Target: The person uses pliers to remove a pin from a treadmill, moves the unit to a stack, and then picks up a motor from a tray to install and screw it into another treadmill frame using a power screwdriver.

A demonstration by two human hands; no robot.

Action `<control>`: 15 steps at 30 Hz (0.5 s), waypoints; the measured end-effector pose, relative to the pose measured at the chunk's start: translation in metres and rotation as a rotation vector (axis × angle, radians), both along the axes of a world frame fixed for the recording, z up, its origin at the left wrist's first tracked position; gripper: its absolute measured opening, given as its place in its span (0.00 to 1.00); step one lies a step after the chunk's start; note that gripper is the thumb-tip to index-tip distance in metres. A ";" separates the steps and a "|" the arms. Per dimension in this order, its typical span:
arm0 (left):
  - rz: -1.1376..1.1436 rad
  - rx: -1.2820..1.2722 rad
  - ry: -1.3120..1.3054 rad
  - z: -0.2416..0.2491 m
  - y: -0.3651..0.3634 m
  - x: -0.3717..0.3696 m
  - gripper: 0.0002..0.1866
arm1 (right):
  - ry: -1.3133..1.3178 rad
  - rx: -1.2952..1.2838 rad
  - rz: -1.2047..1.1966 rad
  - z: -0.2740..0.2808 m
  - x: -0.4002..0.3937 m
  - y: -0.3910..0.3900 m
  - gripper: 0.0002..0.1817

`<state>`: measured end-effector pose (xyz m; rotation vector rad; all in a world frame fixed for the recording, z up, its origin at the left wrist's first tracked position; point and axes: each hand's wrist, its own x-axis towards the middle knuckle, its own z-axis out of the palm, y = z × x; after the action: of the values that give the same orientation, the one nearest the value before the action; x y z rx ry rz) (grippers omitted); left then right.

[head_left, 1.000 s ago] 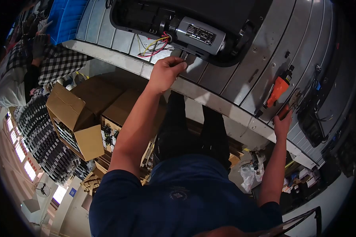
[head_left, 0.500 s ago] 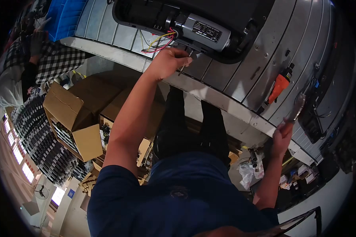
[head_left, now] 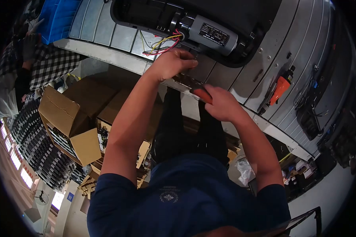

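In the head view my left hand (head_left: 173, 64) is closed in a pinch at the table's front edge. Thumb and forefinger mostly hide the thin metal rod between them. My right hand (head_left: 223, 103) is wrapped around the red handle of a flat metal hand tool (head_left: 188, 82), its end pointing at the left hand's fingers. Just beyond the left hand, red, yellow and black wires (head_left: 162, 48) hang out of a black housing (head_left: 241, 59). A grey cylindrical motor (head_left: 213, 34) with a black label lies in that housing.
An orange and black power screwdriver (head_left: 281, 86) lies on the slatted metal table (head_left: 261, 89) to the right. At far left are a blue bin (head_left: 59, 19) and another person's checkered sleeve (head_left: 53, 67). Open cardboard boxes (head_left: 87, 146) stand below the table's left side.
My right hand has swung in from the far right, bringing the flat tool up to my left hand. The left hand stays pinched by the wires. The view has shifted slightly.
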<state>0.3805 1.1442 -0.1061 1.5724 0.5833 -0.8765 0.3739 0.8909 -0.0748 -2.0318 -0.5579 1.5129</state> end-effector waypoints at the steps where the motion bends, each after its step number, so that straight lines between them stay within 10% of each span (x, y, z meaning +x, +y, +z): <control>1: -0.019 0.010 -0.032 -0.007 0.001 -0.002 0.17 | -0.001 -0.002 0.098 0.004 -0.002 0.001 0.24; 3: -0.068 0.027 -0.095 -0.019 0.003 -0.005 0.19 | 0.069 0.004 0.369 0.010 0.002 0.002 0.25; 6: -0.025 -0.022 -0.065 -0.021 0.001 -0.007 0.19 | 0.216 0.045 -0.144 -0.003 0.008 -0.009 0.24; 10: -0.046 -0.013 -0.054 -0.019 0.003 -0.003 0.16 | 0.080 0.101 0.172 -0.006 -0.016 -0.009 0.34; 15: -0.009 -0.044 -0.061 -0.021 0.003 -0.003 0.15 | -0.010 0.069 -0.022 -0.012 0.013 -0.015 0.33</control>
<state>0.3772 1.1467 -0.1270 1.5573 0.5107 -0.8399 0.3872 0.8759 -0.0863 -1.9876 -0.5819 1.4521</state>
